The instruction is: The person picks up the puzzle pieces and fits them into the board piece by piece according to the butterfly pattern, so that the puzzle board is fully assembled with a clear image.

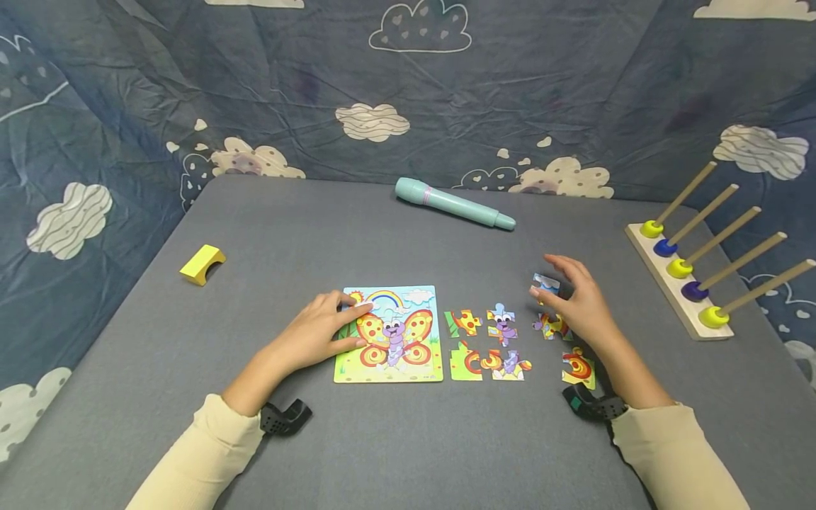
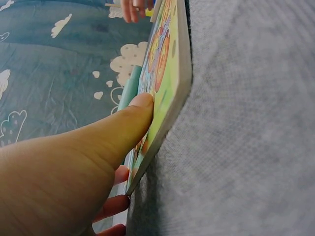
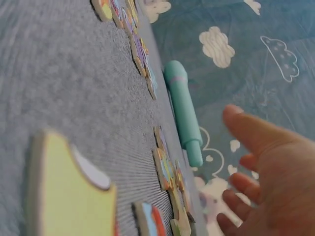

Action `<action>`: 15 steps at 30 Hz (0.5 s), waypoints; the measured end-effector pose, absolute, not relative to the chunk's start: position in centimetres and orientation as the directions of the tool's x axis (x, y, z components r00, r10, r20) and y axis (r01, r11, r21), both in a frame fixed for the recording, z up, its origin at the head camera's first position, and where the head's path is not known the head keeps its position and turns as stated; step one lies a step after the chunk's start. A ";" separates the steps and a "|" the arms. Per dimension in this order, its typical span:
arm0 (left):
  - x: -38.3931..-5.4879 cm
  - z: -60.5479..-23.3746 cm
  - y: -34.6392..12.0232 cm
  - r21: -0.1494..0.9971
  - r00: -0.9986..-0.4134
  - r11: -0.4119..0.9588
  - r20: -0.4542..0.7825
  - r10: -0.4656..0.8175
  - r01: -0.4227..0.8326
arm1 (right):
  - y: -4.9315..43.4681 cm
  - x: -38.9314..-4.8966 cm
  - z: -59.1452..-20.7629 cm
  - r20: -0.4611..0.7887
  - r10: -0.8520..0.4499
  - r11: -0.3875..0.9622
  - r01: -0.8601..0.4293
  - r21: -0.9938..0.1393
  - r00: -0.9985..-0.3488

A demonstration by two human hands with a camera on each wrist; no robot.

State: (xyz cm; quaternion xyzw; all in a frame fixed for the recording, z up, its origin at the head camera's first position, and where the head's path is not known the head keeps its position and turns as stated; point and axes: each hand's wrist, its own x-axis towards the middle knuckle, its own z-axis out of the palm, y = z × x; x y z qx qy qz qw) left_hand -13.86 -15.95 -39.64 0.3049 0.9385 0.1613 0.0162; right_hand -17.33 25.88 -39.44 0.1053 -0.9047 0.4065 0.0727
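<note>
My left hand (image 1: 319,327) rests on the left side of a square butterfly puzzle board (image 1: 417,368), thumb and index finger lying on its picture. In the left wrist view the thumb (image 2: 120,125) lies across the board's face, other fingertips along its edge. Over the loose pieces to the right hovers my right hand (image 1: 585,304), thumb and index finger spread apart and gripping nothing. A blue sky piece (image 1: 547,282) shows between them from above. Just below it is a purple-and-yellow piece (image 1: 553,326), partly covered by the hand. Beside my right wrist lies a red-and-yellow wing piece (image 1: 579,370).
Several puzzle pieces, including a butterfly-face piece (image 1: 503,327) and a green corner piece (image 1: 464,365), lie right of the board. Farther back is a teal marker-shaped tube (image 1: 455,204). A pegged stacker (image 1: 678,283) stands far right, a yellow arch block (image 1: 202,265) far left.
</note>
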 end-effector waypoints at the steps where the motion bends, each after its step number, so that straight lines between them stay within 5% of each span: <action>1: -13.9 -39.7 -16.0 0.313 -0.813 0.762 0.068 0.578 0.567 | 26.0 -17.4 -39.6 0.195 -0.133 0.652 -0.234 -0.722 -0.972; 15: -14.0 -40.1 -16.0 0.309 -0.812 0.760 0.079 0.579 0.572 | 27.0 -17.8 -40.4 -0.009 -0.176 0.779 -0.134 -0.613 -0.984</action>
